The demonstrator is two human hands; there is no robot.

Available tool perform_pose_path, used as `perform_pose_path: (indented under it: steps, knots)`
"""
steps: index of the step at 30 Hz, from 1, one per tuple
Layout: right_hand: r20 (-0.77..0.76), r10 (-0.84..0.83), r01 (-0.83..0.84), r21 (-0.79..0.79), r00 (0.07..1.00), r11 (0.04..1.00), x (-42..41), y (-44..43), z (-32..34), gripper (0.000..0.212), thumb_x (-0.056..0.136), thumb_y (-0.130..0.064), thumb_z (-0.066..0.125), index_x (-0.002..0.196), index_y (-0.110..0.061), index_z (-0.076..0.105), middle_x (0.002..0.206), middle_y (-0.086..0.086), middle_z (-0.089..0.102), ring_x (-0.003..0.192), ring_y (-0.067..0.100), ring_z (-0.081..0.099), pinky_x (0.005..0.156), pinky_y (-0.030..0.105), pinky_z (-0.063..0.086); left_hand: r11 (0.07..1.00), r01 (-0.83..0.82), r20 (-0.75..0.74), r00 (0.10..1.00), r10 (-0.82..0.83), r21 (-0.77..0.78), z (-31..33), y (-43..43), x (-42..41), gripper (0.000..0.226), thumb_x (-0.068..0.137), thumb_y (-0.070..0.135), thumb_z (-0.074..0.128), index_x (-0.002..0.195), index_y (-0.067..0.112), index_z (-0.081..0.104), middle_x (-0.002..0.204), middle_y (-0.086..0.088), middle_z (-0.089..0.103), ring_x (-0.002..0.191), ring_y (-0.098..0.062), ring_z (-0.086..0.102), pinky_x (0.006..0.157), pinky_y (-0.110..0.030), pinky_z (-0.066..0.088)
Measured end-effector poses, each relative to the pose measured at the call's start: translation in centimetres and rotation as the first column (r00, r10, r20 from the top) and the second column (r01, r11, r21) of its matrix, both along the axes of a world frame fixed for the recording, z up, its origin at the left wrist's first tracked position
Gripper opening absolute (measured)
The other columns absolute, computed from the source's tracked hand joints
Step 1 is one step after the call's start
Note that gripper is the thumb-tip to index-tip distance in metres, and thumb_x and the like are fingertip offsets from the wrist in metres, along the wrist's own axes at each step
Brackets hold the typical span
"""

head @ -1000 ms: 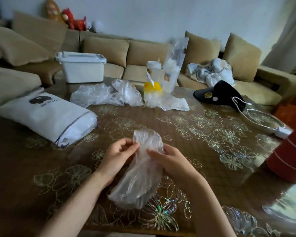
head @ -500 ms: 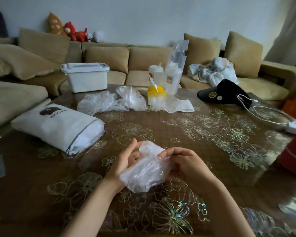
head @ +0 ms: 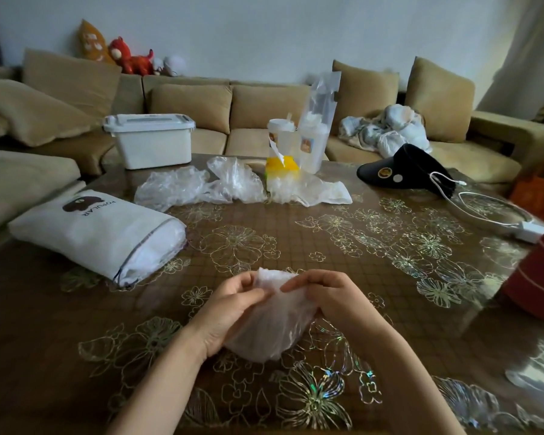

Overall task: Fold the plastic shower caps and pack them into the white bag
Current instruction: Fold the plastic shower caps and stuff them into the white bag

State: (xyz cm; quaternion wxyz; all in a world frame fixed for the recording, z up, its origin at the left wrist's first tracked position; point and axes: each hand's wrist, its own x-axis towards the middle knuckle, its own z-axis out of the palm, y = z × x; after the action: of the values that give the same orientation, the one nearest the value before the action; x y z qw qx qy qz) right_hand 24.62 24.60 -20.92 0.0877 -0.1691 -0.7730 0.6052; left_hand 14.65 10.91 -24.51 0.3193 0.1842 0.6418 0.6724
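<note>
You hold one shower cap in both hands, low over the near side of the table. Your left hand grips the left side of it, thumb on top and fingers curled under the plastic. Your right hand pinches the top right edge with bent fingers. The cap is bunched up and crinkly. You cannot tell if its bottom end touches the table or hangs just above it.

The white bag lies on its side on the left of the table, well apart from your hands. It has a bear picture and the word POPULAR on it. Its open end points to the right, and pale plastic shows inside.

A heap of loose caps lies at the far side of the table, just in front of a white box with a lid. Beside the heap is a yellow pack with more clear plastic spread around it.

On the far right lie a black cap and a white cable. A red tub stands at the right edge. A tan sofa runs behind the table
</note>
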Motion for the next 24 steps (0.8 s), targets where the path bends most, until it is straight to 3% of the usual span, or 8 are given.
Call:
perform_pose_path:
  steps: [3, 6, 9, 12, 15, 18, 21, 24]
  knots:
    - [-0.047, -0.101, 0.092, -0.170, 0.994, 0.981, -0.3, 0.3, 0.3, 0.041, 0.084, 0.010, 0.045, 0.104, -0.021, 0.063, 0.101, 0.005, 0.064, 0.082, 0.015, 0.060, 0.061, 0.023, 0.049, 0.996, -0.091, 0.031, 0.995, 0.091, 0.002, -0.1, 0.1, -0.1, 0.022, 0.074, 0.025, 0.069, 0.093, 0.015, 0.065, 0.097, -0.009, 0.071, 0.098, -0.027, 0.064, 0.091, -0.039, 0.046]
    - [-0.026, -0.144, 0.132, -0.257, 0.989, 0.957, -0.7, 0.5, -0.3, 0.037, 0.085, -0.007, 0.061, 0.120, -0.017, 0.054, 0.110, 0.007, 0.063, 0.096, 0.020, 0.063, 0.073, 0.031, 0.051, 0.994, -0.106, 0.020, 0.994, 0.105, 0.036, 0.2, 0.2, 0.1, 0.034, 0.067, 0.030, 0.070, 0.095, 0.012, 0.066, 0.097, -0.009, 0.071, 0.096, -0.025, 0.065, 0.090, -0.037, 0.047]
    - [-0.039, 0.007, -0.017, -0.250, 0.999, 0.968, -0.7, 0.5, -0.9, 0.057, 0.072, -0.029, 0.079, 0.120, -0.008, 0.056, 0.109, 0.010, 0.068, 0.096, 0.024, 0.068, 0.077, 0.033, 0.053, 0.987, -0.109, 0.069, 0.992, 0.102, 0.118, 0.4, 0.4, 0.1, 0.041, 0.066, 0.024, 0.070, 0.100, 0.002, 0.062, 0.095, -0.011, 0.070, 0.087, -0.021, 0.066, 0.082, -0.031, 0.050]
    - [-0.091, 0.135, -0.154, -0.252, 0.987, 0.955, -0.4, 0.2, -0.7, 0.051, 0.071, -0.025, 0.080, 0.114, -0.006, 0.061, 0.104, 0.010, 0.071, 0.095, 0.026, 0.069, 0.081, 0.034, 0.055, 0.982, -0.116, 0.071, 0.992, 0.107, 0.150, 0.6, 0.4, 0.3, 0.040, 0.064, 0.020, 0.069, 0.100, 0.004, 0.062, 0.092, -0.011, 0.069, 0.083, -0.018, 0.067, 0.079, -0.027, 0.052]
    - [-0.073, -0.004, -0.008, -0.166, 0.997, 0.986, -0.2, -0.4, -0.6, 0.028, 0.078, -0.009, 0.073, 0.104, -0.005, 0.063, 0.093, 0.009, 0.072, 0.081, 0.020, 0.069, 0.065, 0.026, 0.055, 0.982, -0.113, 0.091, 0.991, 0.100, 0.148, 0.2, 0.3, 0.6, 0.037, 0.065, 0.019, 0.070, 0.099, 0.005, 0.062, 0.089, -0.010, 0.069, 0.079, -0.018, 0.067, 0.073, -0.026, 0.053]
    - [-0.061, -0.180, 0.170, -0.137, 0.982, 0.976, -0.5, -0.8, -1.2, 0.010, 0.084, 0.000, 0.064, 0.093, -0.004, 0.064, 0.084, 0.009, 0.071, 0.072, 0.018, 0.068, 0.065, 0.034, 0.057, 0.986, -0.064, 0.091, 0.995, 0.051, 0.154, 0.0, -0.1, 0.7, 0.035, 0.067, 0.018, 0.071, 0.099, 0.007, 0.062, 0.086, -0.008, 0.068, 0.080, -0.016, 0.067, 0.069, -0.023, 0.053]
    - [-0.072, -0.217, 0.202, -0.172, 0.974, 0.964, -0.9, -0.8, -1.4, 0.005, 0.084, -0.001, 0.063, 0.089, -0.002, 0.063, 0.080, 0.011, 0.069, 0.068, 0.020, 0.066, 0.063, 0.036, 0.055, 0.992, 0.011, 0.014, 1.000, -0.013, 0.123, 0.0, -0.2, 0.3, 0.034, 0.068, 0.019, 0.073, 0.098, 0.007, 0.062, 0.092, -0.010, 0.069, 0.089, -0.021, 0.066, 0.078, -0.029, 0.051]
    - [-0.108, -0.210, 0.185, -0.204, 0.972, 0.961, -1.1, -0.7, -1.4, 0.009, 0.082, 0.005, 0.061, 0.087, -0.002, 0.064, 0.076, 0.009, 0.068, 0.066, 0.017, 0.063, 0.055, 0.027, 0.050, 0.991, 0.017, 0.036, 0.999, -0.022, 0.136, 0.0, -0.2, 0.3, 0.032, 0.069, 0.015, 0.072, 0.100, 0.010, 0.066, 0.100, -0.014, 0.070, 0.098, -0.025, 0.065, 0.082, -0.032, 0.049]
